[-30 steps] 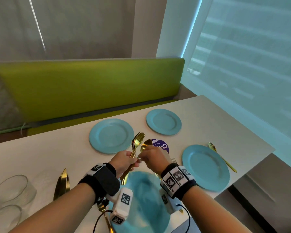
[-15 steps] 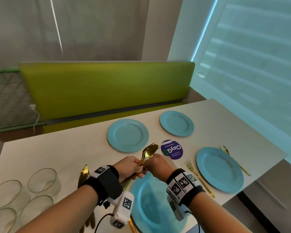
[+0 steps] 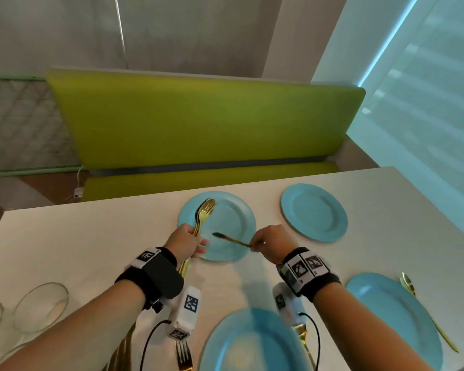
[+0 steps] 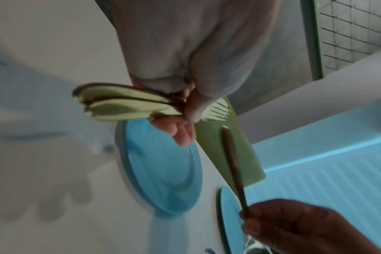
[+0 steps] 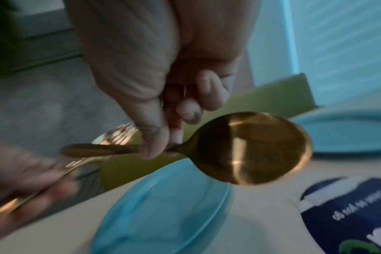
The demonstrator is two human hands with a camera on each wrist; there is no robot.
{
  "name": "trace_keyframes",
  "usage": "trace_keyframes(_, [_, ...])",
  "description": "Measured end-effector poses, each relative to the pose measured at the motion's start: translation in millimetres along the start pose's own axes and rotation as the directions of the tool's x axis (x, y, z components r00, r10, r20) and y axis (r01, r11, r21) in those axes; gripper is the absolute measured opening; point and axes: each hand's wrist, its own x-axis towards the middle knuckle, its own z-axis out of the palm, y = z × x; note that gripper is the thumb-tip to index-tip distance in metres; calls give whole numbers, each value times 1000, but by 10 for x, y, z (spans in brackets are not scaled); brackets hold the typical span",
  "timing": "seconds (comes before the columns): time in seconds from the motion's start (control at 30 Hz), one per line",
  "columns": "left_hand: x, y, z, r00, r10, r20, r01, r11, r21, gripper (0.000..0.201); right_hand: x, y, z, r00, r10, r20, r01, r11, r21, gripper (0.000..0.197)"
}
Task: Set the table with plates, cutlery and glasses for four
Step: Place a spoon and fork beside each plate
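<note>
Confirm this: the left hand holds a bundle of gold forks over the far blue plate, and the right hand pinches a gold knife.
Not quite. The right hand pinches a gold spoon, not a knife; the right wrist view shows its round bowl. The left hand does hold the gold forks over the far blue plate.

Daylight, cool blue, from window (image 3: pixel 423 108) at right | soft shadows left of hands on table (image 3: pixel 65 242) | gold glare on spoon (image 5: pixel 252 147) | wrist views dim, motion-blurred | head view bowed at edges, near plate (image 3: pixel 252 341) smeared
</note>
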Motion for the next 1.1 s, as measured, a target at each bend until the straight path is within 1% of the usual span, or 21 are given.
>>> trace_keyframes(0.03, [88,15,-28,999,-6,-34,6,1000,-17,11,155,91,-48,996,85,-17,-83,993,86,18])
trace_keyframes(0.1, [200,55,-83,998,-10,-69,8,999,-32,9,442,280,-110,968,248,-44,-235,950,204,19])
trace_keyframes(0.17, [306,75,-112,997,-14,-82,11,999,-41,12,723,448,-120,919,391,-39,-368,891,267,30])
trace_keyframes(0.23, [391,73,-126,995,-28,-94,22,998,-59,14,951,564,-100,881,473,5,-461,857,230,37])
trace_keyframes(0.3, [471,47,-132,993,-48,-105,39,995,-89,8,1120,607,-52,870,484,97,-494,849,190,37])
trace_keyframes(0.37, [535,3,-133,992,-61,-113,48,992,-114,10,1243,609,-16,844,520,130,-535,833,140,35])
trace_keyframes(0.43, [569,-32,-126,991,-67,-114,54,992,-116,13,1319,603,33,831,543,121,-556,820,136,36])
trace_keyframes(0.53, [614,-71,-118,990,-86,-115,70,989,-130,14,1395,575,102,838,533,119,-545,829,126,36])
trace_keyframes(0.63, [639,-78,-120,989,-98,-110,84,988,-129,15,1438,538,125,807,580,106,-590,796,138,34])
trace_keyframes(0.67, [652,-79,-120,989,-99,-110,85,989,-125,15,1458,539,128,802,584,126,-597,785,166,34])
trace_keyframes(0.77, [676,-62,-129,989,-96,-111,83,990,-115,15,1496,520,124,818,563,120,-574,784,236,34])
trace_keyframes(0.8, [691,-56,-130,989,-94,-113,82,990,-112,15,1505,533,117,813,573,105,-579,776,250,34])
trace_keyframes(0.83, [696,-45,-129,989,-91,-116,78,991,-109,16,1536,548,129,806,578,126,-587,752,300,36])
trace_keyframes(0.9, [715,-28,-129,990,-82,-118,69,992,-108,15,1602,564,139,825,547,144,-551,720,421,45])
trace_keyframes(0.93, [725,-21,-127,990,-79,-119,67,992,-108,15,1628,575,147,822,549,151,-552,702,451,48])
trace_keyframes(0.97, [729,-12,-124,990,-78,-119,65,992,-107,15,1641,554,150,822,548,155,-552,701,452,46])
trace_keyframes(1.0, [735,-10,-122,990,-77,-120,64,992,-106,15,1637,546,151,827,545,135,-544,715,439,40])
trace_keyframes(1.07, [736,-8,-119,989,-78,-122,66,992,-103,14,1636,533,158,833,547,85,-538,764,357,19])
trace_keyframes(1.1, [734,-8,-118,989,-80,-124,67,992,-103,14,1625,509,145,830,552,79,-545,772,329,20])
